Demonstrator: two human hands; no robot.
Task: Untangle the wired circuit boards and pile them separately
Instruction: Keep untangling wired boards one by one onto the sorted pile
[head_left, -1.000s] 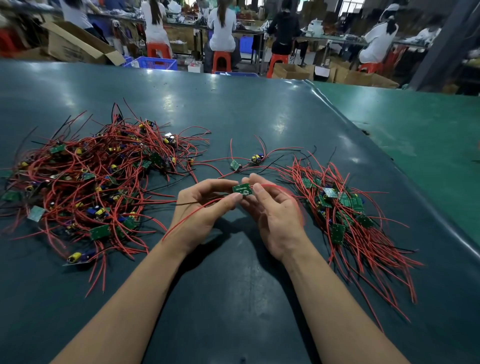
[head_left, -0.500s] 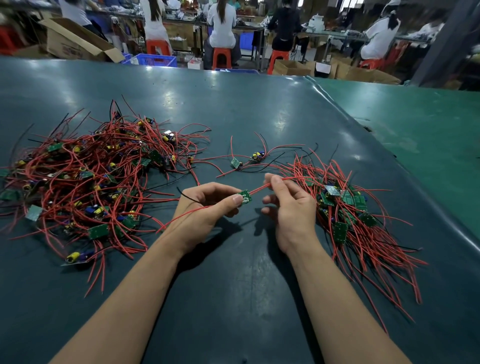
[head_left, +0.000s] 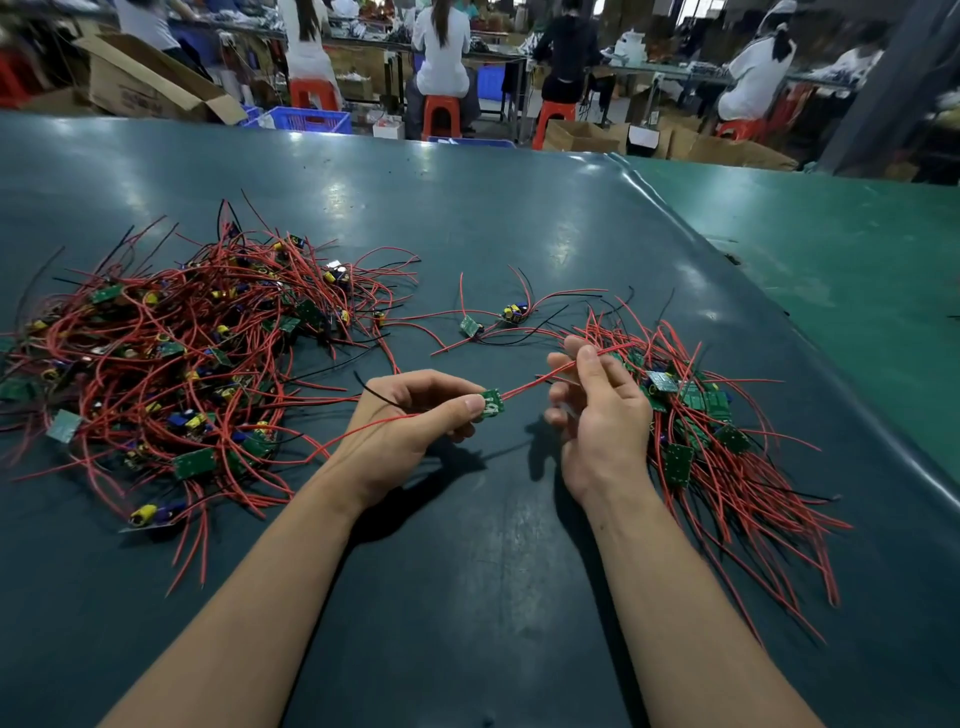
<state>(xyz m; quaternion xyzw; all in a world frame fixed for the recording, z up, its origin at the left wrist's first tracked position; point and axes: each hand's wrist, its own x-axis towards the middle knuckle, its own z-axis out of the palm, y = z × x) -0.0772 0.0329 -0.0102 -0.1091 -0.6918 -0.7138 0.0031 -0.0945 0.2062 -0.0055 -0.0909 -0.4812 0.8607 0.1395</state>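
Note:
My left hand (head_left: 410, 421) pinches a small green circuit board (head_left: 492, 404) between thumb and fingers above the table. One of its red wires (head_left: 540, 376) stretches up to the right, where my right hand (head_left: 597, 410) pinches it between thumb and forefinger. Other wires of the board trail left under my left hand. A big tangled heap of boards and red wires (head_left: 176, 358) lies at the left. A tidier pile of boards (head_left: 691, 415) with wires fanned out lies right of my right hand.
Two loose boards (head_left: 493, 319) with wires lie between the heaps, beyond my hands. The dark table (head_left: 467, 571) meets a lighter green surface (head_left: 831, 249) at the right along a raised seam. Seated people, stools and cardboard boxes fill the background.
My hands have drawn apart. The right hand has slid away from the board along a red wire toward the right pile, pulling that wire straight, while the left keeps the board.

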